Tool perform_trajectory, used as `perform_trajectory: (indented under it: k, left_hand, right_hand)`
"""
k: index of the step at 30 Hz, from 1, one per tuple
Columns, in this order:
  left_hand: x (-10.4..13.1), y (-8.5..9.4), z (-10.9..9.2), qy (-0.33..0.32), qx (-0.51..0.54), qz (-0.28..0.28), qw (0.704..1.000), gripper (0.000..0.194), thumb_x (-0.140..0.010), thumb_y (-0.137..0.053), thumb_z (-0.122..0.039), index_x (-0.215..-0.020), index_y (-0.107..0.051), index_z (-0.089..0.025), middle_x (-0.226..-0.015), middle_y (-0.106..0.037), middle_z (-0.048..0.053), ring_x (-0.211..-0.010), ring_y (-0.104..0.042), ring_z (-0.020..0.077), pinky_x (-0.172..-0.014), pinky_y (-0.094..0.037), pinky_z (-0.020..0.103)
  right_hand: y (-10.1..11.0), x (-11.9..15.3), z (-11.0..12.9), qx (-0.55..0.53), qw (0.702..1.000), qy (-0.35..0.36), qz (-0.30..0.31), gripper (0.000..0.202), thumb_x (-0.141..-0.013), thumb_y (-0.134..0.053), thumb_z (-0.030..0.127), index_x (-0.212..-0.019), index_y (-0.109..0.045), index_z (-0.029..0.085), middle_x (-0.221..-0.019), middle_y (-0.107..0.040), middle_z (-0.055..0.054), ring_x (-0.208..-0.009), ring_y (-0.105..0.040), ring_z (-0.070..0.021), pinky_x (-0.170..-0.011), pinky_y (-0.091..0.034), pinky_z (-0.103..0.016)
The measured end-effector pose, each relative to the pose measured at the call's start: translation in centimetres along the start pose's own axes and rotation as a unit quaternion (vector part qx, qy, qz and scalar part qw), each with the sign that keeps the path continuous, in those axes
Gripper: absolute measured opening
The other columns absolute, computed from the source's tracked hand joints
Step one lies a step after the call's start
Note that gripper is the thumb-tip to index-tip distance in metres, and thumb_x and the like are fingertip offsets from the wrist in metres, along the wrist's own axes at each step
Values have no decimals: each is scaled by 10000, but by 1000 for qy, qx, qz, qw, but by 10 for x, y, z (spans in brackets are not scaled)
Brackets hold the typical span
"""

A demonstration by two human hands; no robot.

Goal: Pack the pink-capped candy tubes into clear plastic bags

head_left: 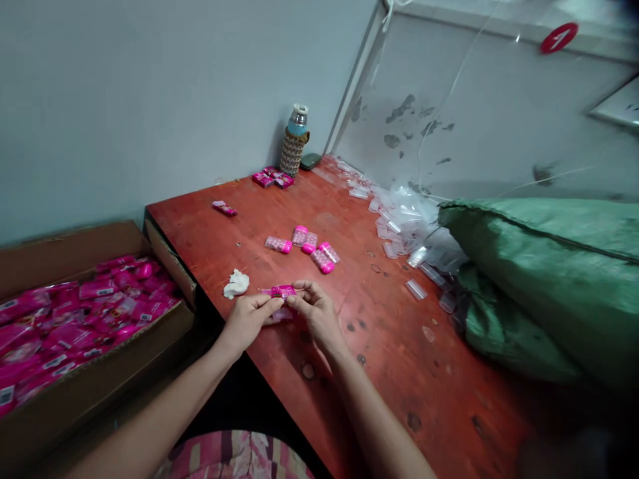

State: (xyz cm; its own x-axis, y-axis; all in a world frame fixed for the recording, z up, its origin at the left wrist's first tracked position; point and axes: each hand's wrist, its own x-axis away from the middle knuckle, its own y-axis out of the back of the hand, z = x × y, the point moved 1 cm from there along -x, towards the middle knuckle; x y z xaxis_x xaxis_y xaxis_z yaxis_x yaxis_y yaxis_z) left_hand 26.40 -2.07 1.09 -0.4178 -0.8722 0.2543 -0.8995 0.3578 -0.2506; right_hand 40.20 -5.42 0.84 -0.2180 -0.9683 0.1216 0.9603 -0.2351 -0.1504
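Observation:
A small pink printed packet is held between both hands above the near edge of the red table. My left hand pinches its left side with thumb and fingers. On the right side, my right hand grips it the same way. Beneath the hands lies another pale pink piece, partly hidden. A crumpled white lump sits just left of my left hand. Beyond the hands, several pink-capped clear cases with a dotted pattern lie on the table.
Left of the table, a cardboard box holds many pink packets. A bottle in a knitted sleeve and pink packs stand at the back. Clear plastic pieces and a green sack lie at the right.

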Motion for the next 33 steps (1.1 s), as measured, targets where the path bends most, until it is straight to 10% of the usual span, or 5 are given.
perform_trajectory:
  k: [4,9,26,30,33]
  left_hand:
    - [-3,2,3,32,47,-12,998,200,-641,-697,-313,-609,-663,-119,-596,-646,30,-582,-614,141,-648,-531,284]
    - [-2,5,6,77,100,-62,990,208,-585,-743,-292,-610,-667,-101,-577,-643,45,-536,-597,124,-578,-525,249]
    - [3,13,-2,99,239,-131,957,116,-647,-701,-178,-694,-632,-97,-632,-639,29,-535,-594,102,-520,-533,222]
    - [6,12,-4,93,229,-97,964,136,-680,-681,-196,-758,-625,-101,-680,-647,46,-598,-629,130,-551,-547,246]
    - [7,13,-6,74,193,-100,973,162,-678,-685,-236,-737,-625,-97,-675,-643,45,-592,-626,127,-529,-540,229]
  right_hand:
    - [26,-24,15,279,955,91,-38,152,-792,-525,327,-852,-587,202,-740,-630,-9,-663,-574,-159,-618,-438,-267]
    - [68,-71,37,623,761,174,-46,353,-833,-373,120,-1130,-552,187,-1103,-596,-121,-956,-541,-243,-783,-401,-341]
    - [49,-65,37,700,579,320,271,569,-792,-407,66,-1325,-356,257,-1442,-269,-50,-1320,-190,-250,-993,-241,-427]
    - [37,-66,29,671,591,317,317,451,-822,-406,97,-1249,-449,237,-1357,-416,-58,-1276,-286,-247,-963,-267,-398]
    - [37,-58,21,610,712,256,233,263,-841,-435,191,-1064,-574,187,-1120,-594,-103,-1101,-472,-250,-912,-318,-385]
